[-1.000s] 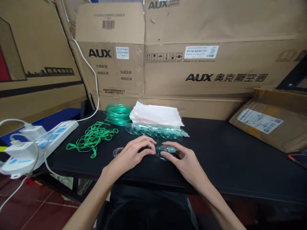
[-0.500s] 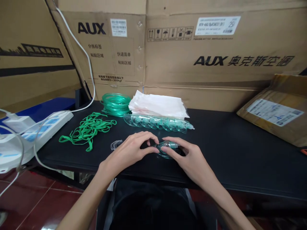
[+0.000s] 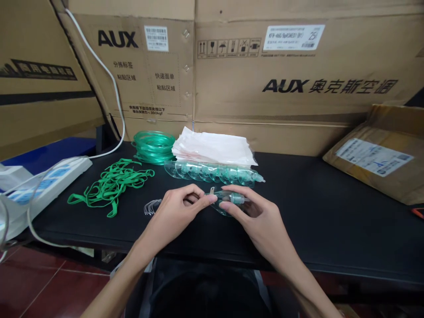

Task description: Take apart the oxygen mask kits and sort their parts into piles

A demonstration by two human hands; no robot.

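A clear green oxygen mask [image 3: 221, 208] is held low over the black table, its pale connector [image 3: 237, 198] pointing right. My right hand [image 3: 255, 207] is closed around it, thumb in front and fingers behind. My left hand [image 3: 185, 207] pinches at the mask's left end. A small pale metal nose clip [image 3: 212, 191] stands up by the left thumb tip; the fingers hide its lower part. Just left of my left hand lie several thin metal strips [image 3: 152, 206]. Behind both hands a row of nested green masks [image 3: 212, 171] lies on the table.
White flat bags [image 3: 215, 148] are stacked behind the mask row. A coil of green tubing [image 3: 154, 147] and a tangle of green elastic straps [image 3: 114, 183] lie to the left. A power strip [image 3: 59, 179] with white cables sits far left. A taped carton [image 3: 374, 150] stands right.
The left hand's grip has shifted at the mask's end, and the small metal clip now sticks up above the thumb. The right hand keeps its hold. The camera view has shifted slightly.
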